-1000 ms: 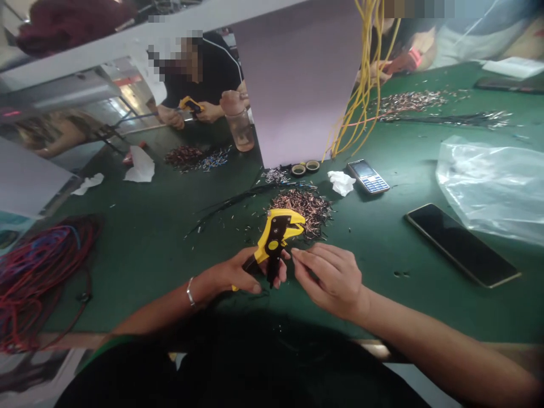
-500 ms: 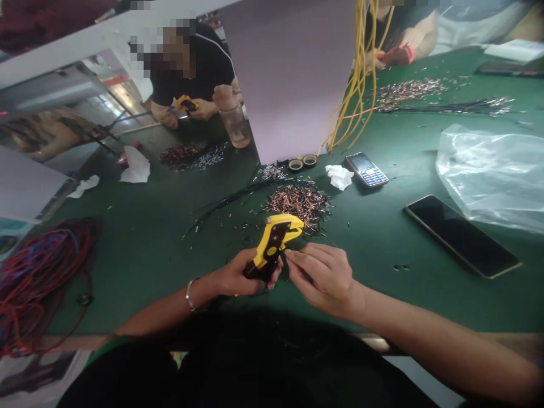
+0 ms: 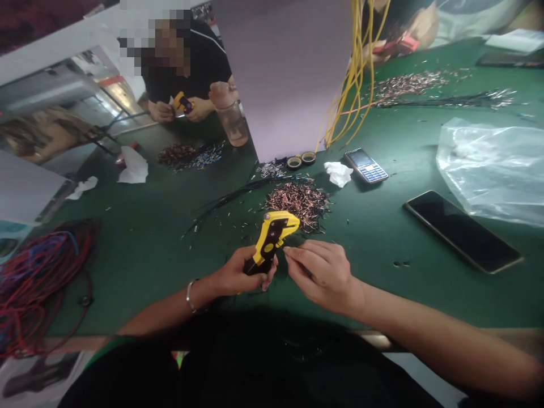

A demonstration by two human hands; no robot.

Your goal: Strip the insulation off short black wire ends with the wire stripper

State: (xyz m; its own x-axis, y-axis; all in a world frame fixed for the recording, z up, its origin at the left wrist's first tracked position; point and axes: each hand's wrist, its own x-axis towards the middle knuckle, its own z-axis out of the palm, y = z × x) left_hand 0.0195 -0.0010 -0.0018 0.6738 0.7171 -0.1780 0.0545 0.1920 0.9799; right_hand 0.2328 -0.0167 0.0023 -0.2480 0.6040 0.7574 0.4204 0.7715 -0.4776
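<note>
My left hand (image 3: 244, 272) is closed round the dark handles of a yellow and black wire stripper (image 3: 271, 241), held upright with its jaws pointing right. Just right of the tool, my right hand (image 3: 321, 272) is pinched, thumb against forefinger. Whatever sits between those fingertips is too small and dark to make out. Beyond the jaws lies a pile of short copper-ended wire pieces (image 3: 297, 204). Behind it runs a thin bundle of black wires (image 3: 238, 194).
A keypad phone (image 3: 366, 165), crumpled tissue (image 3: 338, 174) and tape rolls (image 3: 294, 163) lie past the pile. On the right are a smartphone (image 3: 463, 231) and a plastic bag (image 3: 493, 170). Red and blue cable coils (image 3: 46, 277) fill the left. Co-workers sit across, one holding a yellow tool (image 3: 183, 103).
The wire stripper has shifted slightly left, and the gap between it and my right fingertips has widened a little. My right hand keeps its pinch. The view has tilted slightly.
</note>
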